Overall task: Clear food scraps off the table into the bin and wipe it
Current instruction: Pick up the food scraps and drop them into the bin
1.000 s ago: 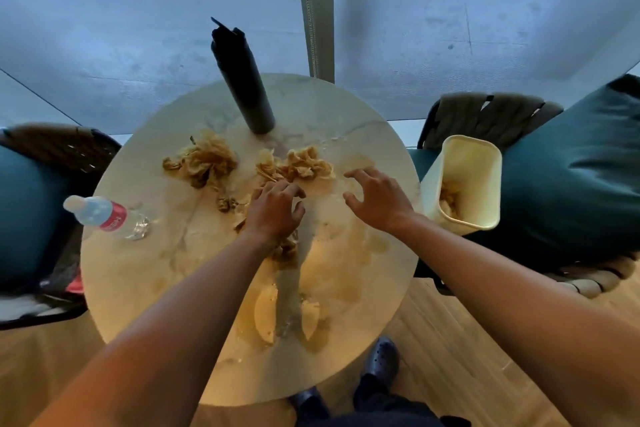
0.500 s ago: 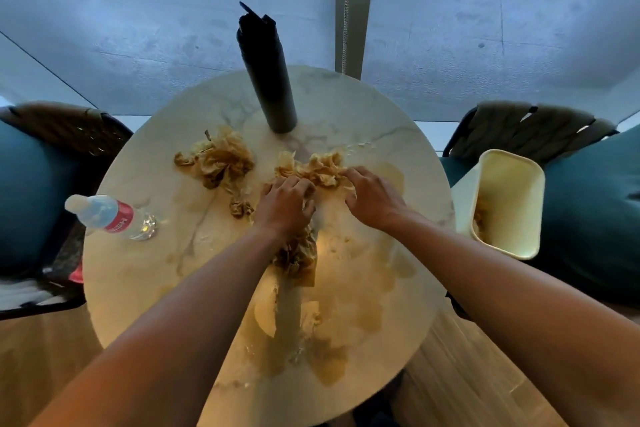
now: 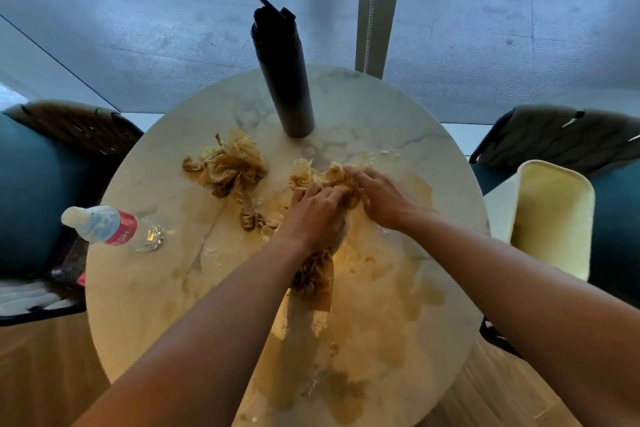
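Scraps (image 3: 227, 166) — perhaps three heaps — two hands (image 3: 313, 215)

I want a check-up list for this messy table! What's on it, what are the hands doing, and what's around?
Surface: round marble table, brown stains, wet.
Job's things: scrap pile under both hands; second scrap pile untouched; cream bin to the right.
Clutter: water bottle lying down; black flask upright.
Grips: left hand and right hand gather scraps, fingers curled.
Cables: nothing seen.
Surroundings: teal chairs, window, wood floor.
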Motion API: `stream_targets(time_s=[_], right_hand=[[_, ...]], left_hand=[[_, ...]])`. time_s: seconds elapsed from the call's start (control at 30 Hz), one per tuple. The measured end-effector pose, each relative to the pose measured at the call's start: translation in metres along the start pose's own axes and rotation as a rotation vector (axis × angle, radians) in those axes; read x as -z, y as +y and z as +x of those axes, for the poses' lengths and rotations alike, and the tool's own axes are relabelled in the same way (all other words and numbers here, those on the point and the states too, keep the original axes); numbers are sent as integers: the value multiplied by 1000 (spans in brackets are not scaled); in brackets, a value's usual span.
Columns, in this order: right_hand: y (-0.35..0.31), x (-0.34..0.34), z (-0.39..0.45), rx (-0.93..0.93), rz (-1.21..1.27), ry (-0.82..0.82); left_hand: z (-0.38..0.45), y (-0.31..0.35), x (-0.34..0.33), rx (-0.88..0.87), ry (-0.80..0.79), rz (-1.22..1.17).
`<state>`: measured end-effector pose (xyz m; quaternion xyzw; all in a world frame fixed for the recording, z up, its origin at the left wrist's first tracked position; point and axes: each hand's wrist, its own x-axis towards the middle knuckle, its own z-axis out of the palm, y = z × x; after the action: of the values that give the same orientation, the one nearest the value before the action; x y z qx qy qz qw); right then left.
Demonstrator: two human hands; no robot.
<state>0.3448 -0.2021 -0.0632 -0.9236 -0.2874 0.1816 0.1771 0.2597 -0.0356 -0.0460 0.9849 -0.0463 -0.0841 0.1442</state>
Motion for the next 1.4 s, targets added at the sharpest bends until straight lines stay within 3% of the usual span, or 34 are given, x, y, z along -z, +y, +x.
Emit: stream_targets(time_s=[0.27, 0.73, 1.03, 1.4], right_hand=[[7, -4, -11, -22, -13, 115], [22, 16, -65, -54, 177, 403], [37, 30, -125, -126, 259, 404], [56, 38, -206, -214, 323, 495]], left_hand=[[-2, 2, -14, 1, 29, 192], [-3, 12, -12, -40, 140, 233], [-8, 43, 14, -38, 166, -141], [-22, 110, 5, -203, 138, -295]])
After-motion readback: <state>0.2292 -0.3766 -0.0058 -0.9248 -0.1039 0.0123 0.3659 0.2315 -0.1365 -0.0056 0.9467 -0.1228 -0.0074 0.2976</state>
